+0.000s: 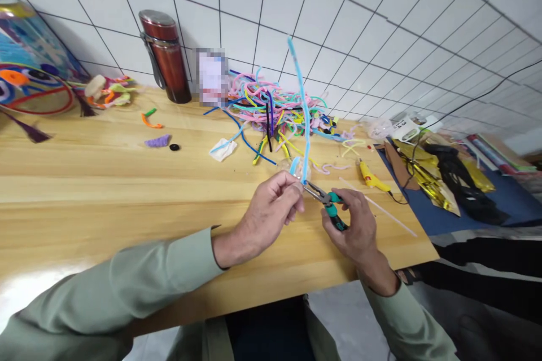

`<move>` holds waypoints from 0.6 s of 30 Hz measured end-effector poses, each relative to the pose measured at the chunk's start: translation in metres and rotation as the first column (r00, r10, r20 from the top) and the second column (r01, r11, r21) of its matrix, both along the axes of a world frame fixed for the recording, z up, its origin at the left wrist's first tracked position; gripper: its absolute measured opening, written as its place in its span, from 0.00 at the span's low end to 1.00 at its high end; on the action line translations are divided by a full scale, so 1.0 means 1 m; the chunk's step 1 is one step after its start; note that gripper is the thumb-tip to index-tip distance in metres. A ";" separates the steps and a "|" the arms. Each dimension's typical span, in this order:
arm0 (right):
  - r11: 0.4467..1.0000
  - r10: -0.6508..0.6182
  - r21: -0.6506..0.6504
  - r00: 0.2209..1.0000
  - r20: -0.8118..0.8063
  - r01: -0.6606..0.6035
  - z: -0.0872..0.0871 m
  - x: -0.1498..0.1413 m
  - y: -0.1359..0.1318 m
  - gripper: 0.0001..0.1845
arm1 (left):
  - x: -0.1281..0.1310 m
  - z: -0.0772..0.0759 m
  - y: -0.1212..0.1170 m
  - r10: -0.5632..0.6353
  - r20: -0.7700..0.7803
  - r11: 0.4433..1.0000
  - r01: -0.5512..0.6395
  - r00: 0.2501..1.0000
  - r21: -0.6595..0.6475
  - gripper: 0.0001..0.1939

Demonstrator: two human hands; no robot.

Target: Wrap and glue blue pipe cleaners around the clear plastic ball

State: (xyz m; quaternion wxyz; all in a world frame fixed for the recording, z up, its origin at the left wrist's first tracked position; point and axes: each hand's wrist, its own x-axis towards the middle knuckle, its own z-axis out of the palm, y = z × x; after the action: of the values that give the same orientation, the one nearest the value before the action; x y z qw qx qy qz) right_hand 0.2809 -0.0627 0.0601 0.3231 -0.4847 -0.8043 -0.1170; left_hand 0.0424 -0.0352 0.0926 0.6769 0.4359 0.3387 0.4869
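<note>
At the centre of the frame, your left hand [274,211] pinches the blue pipe cleaner [304,118]; your right hand [353,225] grips the pliers [332,208], tips at its lower end. That bend looks partly worked; the long upper length stands unshaped.

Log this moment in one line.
left hand: at lower end of blue pipe cleaner | right hand: holding needle-nose pliers | pliers' tips: same end
</note>
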 end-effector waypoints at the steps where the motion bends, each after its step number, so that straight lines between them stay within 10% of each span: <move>1: 1.000 -0.001 0.007 1.000 0.006 0.001 -0.001 0.000 0.000 0.31 | 0.000 0.000 -0.001 -0.005 0.000 1.000 0.005 1.000 0.000 0.11; 18: 0.995 -0.071 0.085 0.988 0.140 0.060 -0.003 0.007 -0.003 0.22 | -0.004 -0.001 -0.005 -0.036 -0.207 0.980 0.075 0.978 0.183 0.11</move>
State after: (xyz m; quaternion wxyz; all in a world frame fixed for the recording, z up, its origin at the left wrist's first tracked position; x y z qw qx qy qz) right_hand 0.2877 -0.0656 0.0569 0.2798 -0.4880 -0.8037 -0.1941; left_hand 0.0388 -0.0401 0.0919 0.6075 0.5553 0.3456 0.4508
